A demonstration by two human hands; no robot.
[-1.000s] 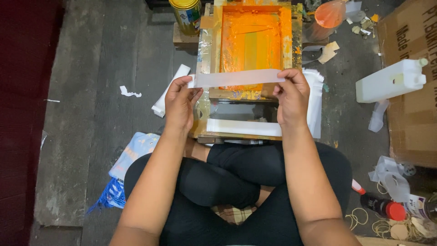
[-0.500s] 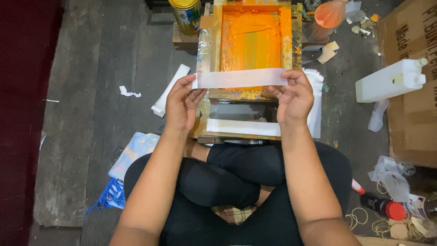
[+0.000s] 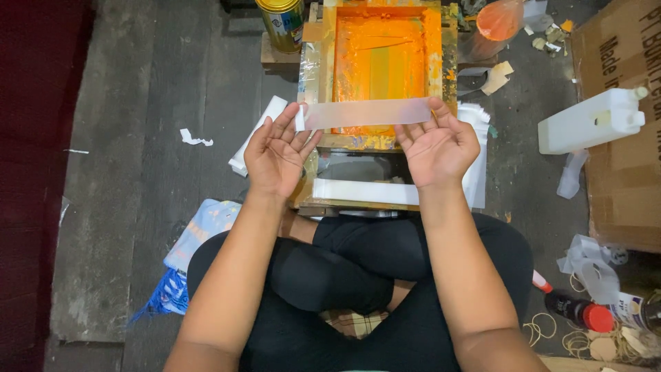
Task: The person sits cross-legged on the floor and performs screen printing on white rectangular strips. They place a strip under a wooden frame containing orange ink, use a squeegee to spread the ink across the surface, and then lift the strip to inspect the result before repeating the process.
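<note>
Above the lap, mid-scene: a translucent strip (image 3: 367,113) is held level between both hands, palms up. Left hand (image 3: 277,153) pinches the strip's left end between thumb and fingertips; right hand (image 3: 435,143) pinches the right end the same way, remaining fingers loosely spread. The strip hangs in the air over the near edge of the screen frame (image 3: 379,72), whose mesh is coated in orange ink (wet or dry, cannot tell). Just nearer, on the board under the frame, lies a white strip (image 3: 365,192) of similar shape. A white sheet stack (image 3: 476,165) sits right of the frame, a gold can (image 3: 281,23) far left, a white jug (image 3: 592,122) at right, a red-capped bottle (image 3: 577,311) near right. Judgement: the step in hand looks like handling a single strip at the printing station, lifted clear of the board. A next move would call for keeping both ends taut and level, and keeping the strip off the orange ink.
</note>
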